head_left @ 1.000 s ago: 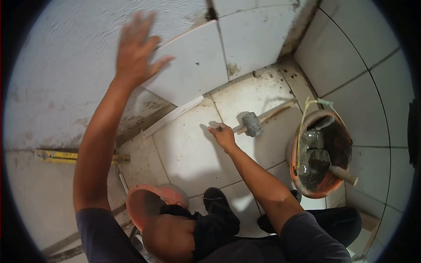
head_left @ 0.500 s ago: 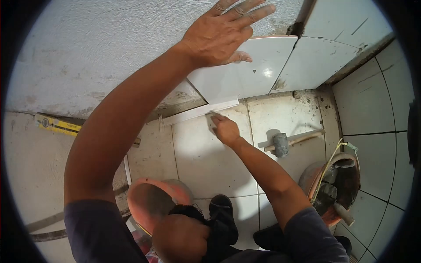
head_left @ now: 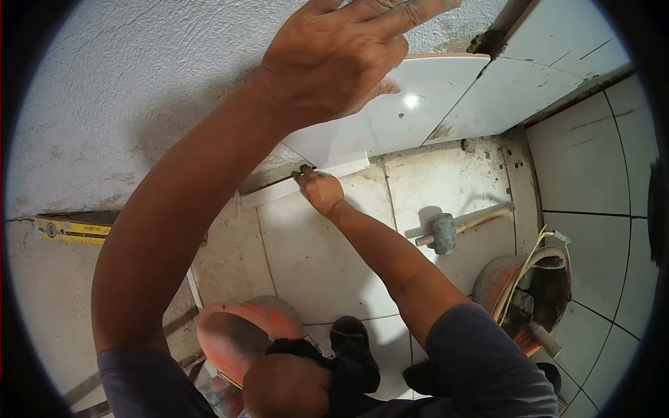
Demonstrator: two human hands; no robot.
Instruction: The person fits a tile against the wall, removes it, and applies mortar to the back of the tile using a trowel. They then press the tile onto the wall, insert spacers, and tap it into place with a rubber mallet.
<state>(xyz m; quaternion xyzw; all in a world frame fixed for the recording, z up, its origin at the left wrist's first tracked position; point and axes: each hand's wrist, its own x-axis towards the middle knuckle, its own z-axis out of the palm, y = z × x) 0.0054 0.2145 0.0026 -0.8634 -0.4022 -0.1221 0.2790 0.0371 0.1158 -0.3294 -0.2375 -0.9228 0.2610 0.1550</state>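
My left hand (head_left: 338, 63) is raised at the wall with its fingers spread, over the upper left part of a white wall tile (head_left: 418, 97). Whether its palm touches the tile is hidden. Low down, my right hand (head_left: 322, 190) reaches over a narrow white strip (head_left: 272, 194) on the floor along the wall. Its fingers are bent together at the tile's lower left corner; what they hold, if anything, is too small to make out. Another white tile (head_left: 502, 97) stands to the right of the first.
A rubber mallet (head_left: 443, 233) lies on the floor tiles (head_left: 313, 258). On the right stands a bucket (head_left: 488, 285) with tools in it; an orange tub (head_left: 209, 331) stands on the left. A yellow spirit level (head_left: 73, 230) lies along the wall. My knee and shoes are below.
My right hand has moved left and up, from the floor before the strip to the tile's lower corner. The left hand stays spread at the tile, shifted slightly in view.
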